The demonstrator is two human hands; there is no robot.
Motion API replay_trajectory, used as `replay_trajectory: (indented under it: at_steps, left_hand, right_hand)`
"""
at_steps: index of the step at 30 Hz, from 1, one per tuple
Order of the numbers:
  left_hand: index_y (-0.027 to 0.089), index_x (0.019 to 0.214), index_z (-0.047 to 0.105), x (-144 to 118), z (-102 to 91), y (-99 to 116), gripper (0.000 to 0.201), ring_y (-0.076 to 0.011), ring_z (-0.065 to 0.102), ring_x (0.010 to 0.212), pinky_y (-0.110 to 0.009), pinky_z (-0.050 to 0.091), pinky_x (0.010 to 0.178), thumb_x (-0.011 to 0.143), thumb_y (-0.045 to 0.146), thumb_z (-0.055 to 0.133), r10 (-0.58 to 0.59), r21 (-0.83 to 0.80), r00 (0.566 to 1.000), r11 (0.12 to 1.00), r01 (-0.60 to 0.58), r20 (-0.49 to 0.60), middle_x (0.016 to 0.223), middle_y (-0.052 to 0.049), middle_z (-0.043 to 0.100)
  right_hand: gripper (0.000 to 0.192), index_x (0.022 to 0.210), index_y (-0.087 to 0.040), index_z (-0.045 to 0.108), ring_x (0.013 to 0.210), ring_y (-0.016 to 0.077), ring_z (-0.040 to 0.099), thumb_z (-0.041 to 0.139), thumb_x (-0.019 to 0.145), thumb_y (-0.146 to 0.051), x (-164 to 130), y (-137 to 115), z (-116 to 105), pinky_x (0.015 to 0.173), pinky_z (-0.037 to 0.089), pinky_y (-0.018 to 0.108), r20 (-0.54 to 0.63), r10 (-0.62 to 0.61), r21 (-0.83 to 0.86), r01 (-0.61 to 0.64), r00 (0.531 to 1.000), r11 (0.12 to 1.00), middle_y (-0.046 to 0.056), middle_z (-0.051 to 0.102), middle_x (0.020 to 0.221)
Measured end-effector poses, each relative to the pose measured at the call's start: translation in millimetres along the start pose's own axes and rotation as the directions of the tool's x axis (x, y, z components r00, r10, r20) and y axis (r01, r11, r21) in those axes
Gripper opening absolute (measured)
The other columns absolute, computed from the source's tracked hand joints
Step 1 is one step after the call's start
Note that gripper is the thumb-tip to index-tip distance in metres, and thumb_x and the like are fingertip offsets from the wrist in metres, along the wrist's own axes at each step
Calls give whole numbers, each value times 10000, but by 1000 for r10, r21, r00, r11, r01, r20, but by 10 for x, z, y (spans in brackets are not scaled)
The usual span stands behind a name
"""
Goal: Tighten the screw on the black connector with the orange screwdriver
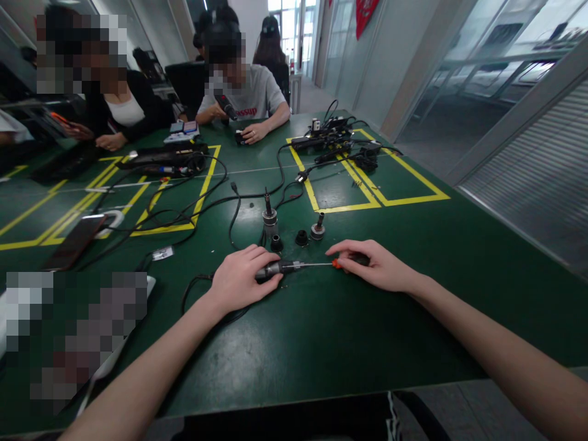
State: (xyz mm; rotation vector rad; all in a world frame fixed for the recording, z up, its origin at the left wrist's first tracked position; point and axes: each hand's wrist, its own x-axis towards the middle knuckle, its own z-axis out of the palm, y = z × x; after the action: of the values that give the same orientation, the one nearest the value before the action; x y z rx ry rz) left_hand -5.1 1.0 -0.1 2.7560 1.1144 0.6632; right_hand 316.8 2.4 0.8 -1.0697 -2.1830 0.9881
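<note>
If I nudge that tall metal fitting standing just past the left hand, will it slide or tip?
The metal fitting stands upright, narrow and tall, with a thin stem on top, so it would probably tip rather than slide. It looks like solid metal, likely heavy for its size. Its round body would probably roll once down.

Left hand [241,278] and right hand [374,266] resting on the counter [321,331], a screwdriver [316,264] lying between them, small upright fittings [294,229] just behind it, tangled cables [184,208] back left, power strip [321,142] back right, phone [76,239] far left.
</note>
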Motion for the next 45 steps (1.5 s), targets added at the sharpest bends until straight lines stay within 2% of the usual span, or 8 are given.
replay_trajectory:
  at_steps: [5, 10, 16, 26, 31, 38, 41, 45]
  left_hand:
    - [191, 1095, 719, -8, 8, -3, 217, -215, 699, 872, -334, 570, 731, 942, 336, 667, -12, 4, 1000, 1000, 12, 4, 977, -43, 763]
    - [190, 1108, 715, -13, 17, -15, 234, -221, 700, 894, -334, 573, 742, 940, 350, 685, -14, 21, 1000, 1000, 13, 15, 993, -51, 760]
    - [196, 1109, 728, -1, -4, 0, 243, -222, 698, 906, -339, 580, 756, 968, 379, 652, -28, 26, 999, 999, 27, 34, 1004, -58, 760]
    - [188, 1104, 723, 14, -6, 9, 242, -226, 694, 894, -350, 579, 750, 962, 370, 650, -21, 34, 999, 999, 20, 42, 1009, -59, 759]
    - [199, 1086, 704, 9, -7, 6, 206, -221, 693, 901, -338, 569, 759, 943, 346, 682, -26, 24, 998, 999, 25, 51, 1004, -45, 760]
    - [208, 1086, 696, 5, -9, -1, 197, -215, 691, 897, -334, 561, 748, 935, 334, 688, -29, 4, 998, 1000, 29, 50, 1002, -32, 758]
    - [202, 1081, 699, 11, -9, 3, 201, -216, 688, 881, -335, 560, 735, 931, 335, 683, -30, 5, 998, 1000, 29, 50, 992, -37, 757]
    - [206, 1082, 705, 19, -8, 10, 205, -215, 686, 880, -337, 567, 751, 933, 339, 661, -27, 9, 998, 1000, 27, 52, 992, -47, 757]
  right_hand:
    - [252, 1141, -195, 716, 788, 188, 672, 661, 943, -341, -11, -1, 15, 723, 545, 308, -30, -13, 6, 13, 999, 1000, 50, 696, 916]
    - [220, 1100, -193, 731, 752, 177, 646, 635, 950, -323, 4, -13, 23, 701, 523, 299, -35, -80, -73, 78, 996, 994, 46, 692, 884]
    - [281, 1079, -179, 754, 705, 169, 651, 548, 1005, -356, 8, -37, 13, 664, 496, 289, 20, -35, -84, 36, 999, 996, 58, 753, 872]
    - [202, 1044, -198, 760, 773, 194, 692, 684, 927, -344, 7, -14, 17, 739, 556, 317, -17, -72, -64, 70, 997, 995, 66, 740, 926]
    - [282, 1087, -188, 771, 758, 196, 702, 543, 999, -329, 6, 9, 10, 672, 541, 297, -1, -24, -36, 24, 1000, 999, 69, 768, 896]
    - [223, 1058, -214, 774, 847, 212, 710, 660, 952, -374, -3, -29, -31, 796, 579, 341, -55, -52, 11, 53, 997, 999, 77, 761, 975]
    - [239, 1048, -204, 772, 811, 207, 716, 665, 948, -393, 3, -32, -24, 757, 576, 331, -55, -27, 18, 28, 998, 999, 75, 771, 952]
    - [325, 1004, -188, 771, 622, 156, 654, 525, 1030, -399, 11, -32, -6, 597, 503, 272, 16, 11, -17, -11, 1000, 1000, 37, 736, 763]
